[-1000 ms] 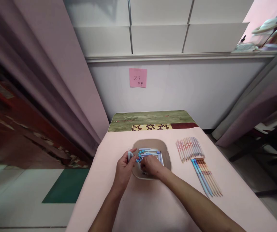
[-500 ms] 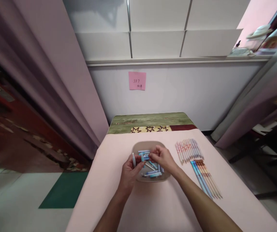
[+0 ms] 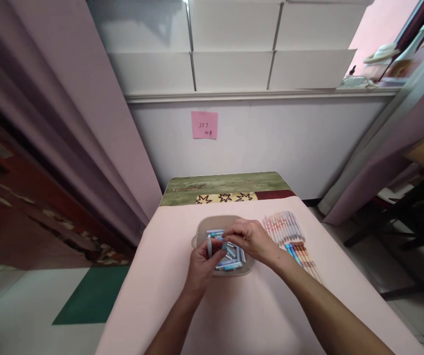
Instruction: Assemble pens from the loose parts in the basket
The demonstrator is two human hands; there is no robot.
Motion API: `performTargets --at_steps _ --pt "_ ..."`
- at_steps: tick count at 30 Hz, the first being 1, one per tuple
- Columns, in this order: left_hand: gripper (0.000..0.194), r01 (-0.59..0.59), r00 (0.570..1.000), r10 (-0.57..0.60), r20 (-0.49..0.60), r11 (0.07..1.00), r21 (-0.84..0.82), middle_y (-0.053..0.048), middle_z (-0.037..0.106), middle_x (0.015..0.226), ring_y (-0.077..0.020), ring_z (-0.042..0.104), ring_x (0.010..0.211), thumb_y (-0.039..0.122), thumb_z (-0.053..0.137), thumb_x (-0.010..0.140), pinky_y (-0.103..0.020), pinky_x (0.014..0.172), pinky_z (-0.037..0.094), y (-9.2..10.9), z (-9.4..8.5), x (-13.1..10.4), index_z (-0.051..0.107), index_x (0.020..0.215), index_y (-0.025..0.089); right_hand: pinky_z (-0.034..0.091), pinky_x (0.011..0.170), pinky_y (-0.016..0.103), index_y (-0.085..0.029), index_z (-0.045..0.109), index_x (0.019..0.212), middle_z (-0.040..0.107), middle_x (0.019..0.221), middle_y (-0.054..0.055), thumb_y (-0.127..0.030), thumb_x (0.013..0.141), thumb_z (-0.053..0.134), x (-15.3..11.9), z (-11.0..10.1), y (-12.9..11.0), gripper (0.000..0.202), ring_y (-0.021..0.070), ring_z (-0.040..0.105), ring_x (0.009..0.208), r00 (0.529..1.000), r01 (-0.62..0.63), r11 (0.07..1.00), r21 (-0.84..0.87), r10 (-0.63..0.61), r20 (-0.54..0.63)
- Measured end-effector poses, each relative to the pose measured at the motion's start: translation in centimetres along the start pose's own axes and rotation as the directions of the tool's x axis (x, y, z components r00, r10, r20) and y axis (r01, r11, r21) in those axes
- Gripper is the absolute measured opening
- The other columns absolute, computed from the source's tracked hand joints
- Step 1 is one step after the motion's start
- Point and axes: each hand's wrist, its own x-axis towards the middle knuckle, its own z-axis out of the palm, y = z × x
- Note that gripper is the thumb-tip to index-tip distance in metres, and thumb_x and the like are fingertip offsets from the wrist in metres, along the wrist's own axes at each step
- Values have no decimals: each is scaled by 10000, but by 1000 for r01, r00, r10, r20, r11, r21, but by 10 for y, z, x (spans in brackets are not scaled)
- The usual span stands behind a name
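Note:
My left hand (image 3: 201, 264) is closed over the left part of a grey-beige plastic basket (image 3: 202, 228). A pale pen barrel (image 3: 209, 246) sticks up from its fingers, and a small teal-blue pen part (image 3: 224, 245) sits between thumb and forefinger. Just to the right and above, my right hand (image 3: 252, 239) is closed in a pinch, its fingertips close to that blue part. Whatever those fingertips hold is too small to make out. Inside the basket lie several blue and white pen parts (image 3: 233, 266), partly hidden by my hands.
Right of the basket, a row of pale pens (image 3: 284, 228) lies on the pink-covered table (image 3: 160, 256). Below it are brown-topped pens (image 3: 303, 254) and blue pens (image 3: 293, 252), partly behind my right forearm. A pink note (image 3: 204, 125) is stuck to the wall.
The view has shifted slightly, so the scene sits a little further left. My right hand and forearm have moved right relative to the basket and now cover more of the blue pens.

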Motion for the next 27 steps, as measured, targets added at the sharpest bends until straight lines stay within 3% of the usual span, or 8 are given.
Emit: performTargets --at_steps 3,6,9,11,14,18,23,27 --pt "198 3 1000 -4 -3 1000 -21 -8 683 738 -162 598 694 261 776 656 -272 664 466 -3 1 -1 710 819 170 428 604 234 -267 768 813 658 683 8 -281 813 658 -1 0 1 111 137 584 647 1000 -14 998 61 12 20" --pt "218 18 1000 -18 1 998 -63 -8 691 756 -162 607 712 252 781 652 -274 679 473 -3 1 -1 706 841 172 446 603 230 -255 761 914 650 711 4 -321 781 695 -3 0 1 163 132 583 651 992 -122 956 269 124 7" --pt "236 34 999 -36 -18 995 -91 -18 703 781 -169 619 730 257 788 648 -285 698 481 -1 1 -2 702 850 169 474 620 237 -228 698 1077 656 756 0 -358 811 659 -9 6 2 299 120 588 639 953 -243 794 557 303 -15" --pt "236 31 999 -34 -41 996 -84 -19 704 779 -170 622 724 267 793 641 -288 703 481 1 1 -2 702 835 168 482 635 236 -208 693 1036 665 750 0 -365 809 660 -16 16 4 278 116 595 641 919 -280 690 668 394 -21" --pt "230 12 999 -15 -35 998 -63 -23 703 791 -178 625 746 292 782 659 -294 727 474 3 2 -2 702 836 168 486 640 231 -195 707 920 682 790 12 -340 715 754 -25 38 8 256 131 612 684 897 -310 631 711 443 -2" --pt "248 15 1000 -15 -18 1000 -26 -30 686 803 -178 612 745 331 754 692 -293 717 465 1 2 -2 674 859 167 501 711 255 -193 707 831 681 915 35 -346 681 781 -30 59 9 226 169 629 811 876 -264 628 732 473 -90" --pt "275 9 997 -7 -79 1000 28 -30 628 785 -153 555 678 403 636 787 -274 644 441 0 -9 -1 624 953 184 493 689 248 -190 669 855 703 819 30 -392 720 756 -25 52 6 257 154 637 754 846 -258 526 810 528 -73" --pt "258 11 998 -8 -59 999 53 -16 598 733 -131 502 634 430 566 838 -250 617 410 7 -20 0 621 900 185 486 641 232 -178 696 892 697 752 15 -389 714 761 -25 43 11 284 128 615 667 845 -288 561 776 530 -69"
